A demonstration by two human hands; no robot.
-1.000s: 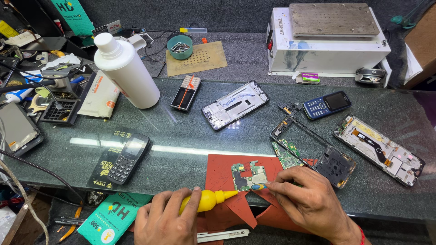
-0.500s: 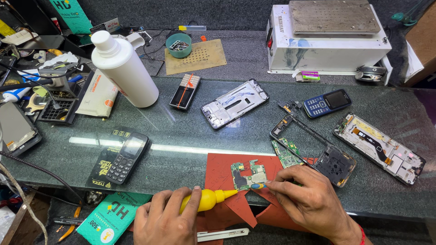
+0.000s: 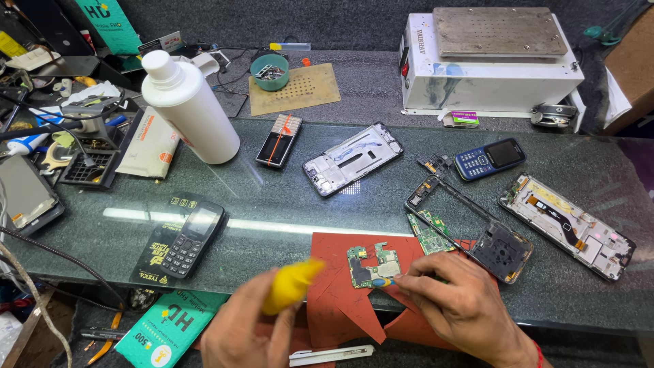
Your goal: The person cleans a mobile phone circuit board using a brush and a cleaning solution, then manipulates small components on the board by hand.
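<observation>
The left hand (image 3: 242, 327) is clamped around a yellow-handled screwdriver (image 3: 289, 286), blurred. Just right, the green circuit board (image 3: 372, 264) lies on the red mat (image 3: 340, 286), with the right hand's (image 3: 463, 310) fingertips pinched together at its lower edge. A slipping tip could gouge the board's components.

A glass-topped counter (image 3: 286, 218) carries a white bottle (image 3: 191, 109), a black keypad phone (image 3: 191, 237), a blue phone (image 3: 489, 158) and two phone frames (image 3: 353, 158). A red mat (image 3: 340, 293) lies at its front edge, a white machine (image 3: 490, 65) at the back.

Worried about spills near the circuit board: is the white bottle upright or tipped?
Upright. The white bottle stands on its base on the glass table, cap on top.
</observation>
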